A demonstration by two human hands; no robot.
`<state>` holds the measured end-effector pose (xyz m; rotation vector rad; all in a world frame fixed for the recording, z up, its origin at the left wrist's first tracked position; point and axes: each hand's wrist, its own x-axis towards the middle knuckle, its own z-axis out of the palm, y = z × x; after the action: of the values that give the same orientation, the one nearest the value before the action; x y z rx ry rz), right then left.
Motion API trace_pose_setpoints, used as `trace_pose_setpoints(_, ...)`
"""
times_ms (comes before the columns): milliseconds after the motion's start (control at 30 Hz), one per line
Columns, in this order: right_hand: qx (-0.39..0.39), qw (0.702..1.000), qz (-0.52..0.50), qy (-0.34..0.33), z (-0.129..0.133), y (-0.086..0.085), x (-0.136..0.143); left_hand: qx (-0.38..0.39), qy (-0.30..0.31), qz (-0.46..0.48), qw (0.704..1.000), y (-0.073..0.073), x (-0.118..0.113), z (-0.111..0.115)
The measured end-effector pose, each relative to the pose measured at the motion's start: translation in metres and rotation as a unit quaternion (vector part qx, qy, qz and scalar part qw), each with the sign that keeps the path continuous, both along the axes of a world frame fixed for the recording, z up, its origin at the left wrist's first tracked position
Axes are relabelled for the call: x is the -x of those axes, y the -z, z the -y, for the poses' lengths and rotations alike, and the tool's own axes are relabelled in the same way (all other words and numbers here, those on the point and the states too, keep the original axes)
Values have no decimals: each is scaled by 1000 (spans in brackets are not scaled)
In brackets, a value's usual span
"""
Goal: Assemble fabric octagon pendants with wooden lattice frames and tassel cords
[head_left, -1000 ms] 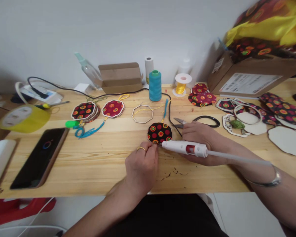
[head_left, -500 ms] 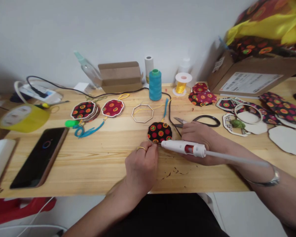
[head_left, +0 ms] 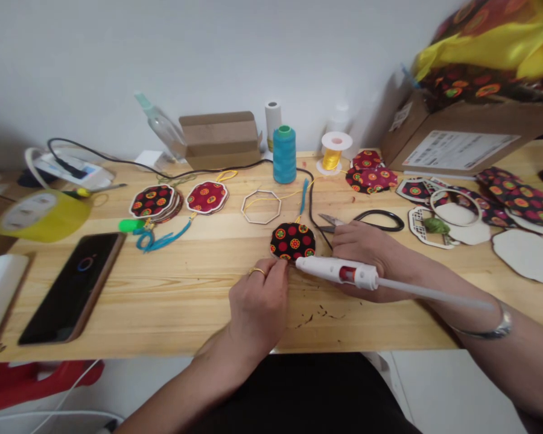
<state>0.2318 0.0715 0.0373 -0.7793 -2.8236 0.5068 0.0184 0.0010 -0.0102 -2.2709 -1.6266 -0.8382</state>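
My left hand (head_left: 259, 301) is closed, its fingertips pinching the lower edge of a black floral fabric pendant (head_left: 293, 241) on the table. In my right hand (head_left: 366, 256) is a white glue gun (head_left: 335, 271), its nozzle pointing left at the pendant's lower right edge. A clear glue stick (head_left: 434, 292) sticks out of its back, over my right wrist. From the pendant's top runs a yellow cord with a blue strand (head_left: 304, 196). Scissors (head_left: 380, 220) with black handles lie just beyond my right hand, partly covered by it.
Behind the pendant stand a blue thread cone (head_left: 284, 155) and a yellow cord spool (head_left: 336, 152). An octagonal frame (head_left: 261, 207) and finished pendants (head_left: 207, 198) lie left of them. A phone (head_left: 72, 289) is at left; fabric pieces and white shapes (head_left: 527, 256) at right. A black cable (head_left: 208, 171) crosses the back.
Almost nothing differs. Both hands, the glue gun and the pendant keep their places, with only a very slight shift of the left hand and the view.
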Motion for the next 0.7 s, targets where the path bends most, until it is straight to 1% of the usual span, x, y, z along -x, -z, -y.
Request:
trace_pose_setpoints(233,-3,1000,-12,-8,0,-1,1,10,3,9,1000,-1,0,0)
trace_pose_setpoints(400,-6,1000,-26,-6,0,1,0,0,8,3,1000,-3,0,0)
trace_pose_setpoints(700,-11,999,-29,-18,0,-2,2,5,12,8,1000,-3,-1,0)
